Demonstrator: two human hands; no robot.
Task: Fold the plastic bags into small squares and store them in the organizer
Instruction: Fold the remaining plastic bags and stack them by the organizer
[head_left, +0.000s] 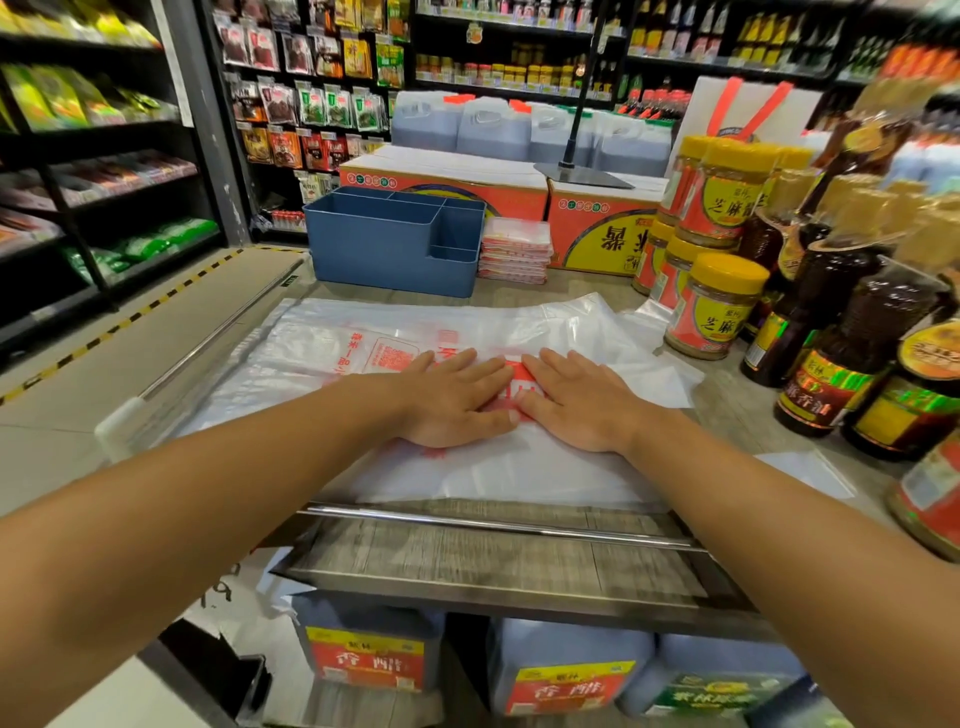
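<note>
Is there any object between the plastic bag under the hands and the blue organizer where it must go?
Nothing visible. The plastic bag lies flat, and only bare tabletop separates it from the blue organizer.

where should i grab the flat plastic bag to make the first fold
Judging by how it lies, pinch the near long edge of the plastic bag, coming from the person's side. It lies spread flat under the left hand and right hand, so only its free edges can be lifted.

Your plastic bag (332, 338) is clear-white with red print; your organizer (384, 249) is plain blue; the jars (719, 306) have yellow lids and, seemingly, red-and-yellow labels.
</note>
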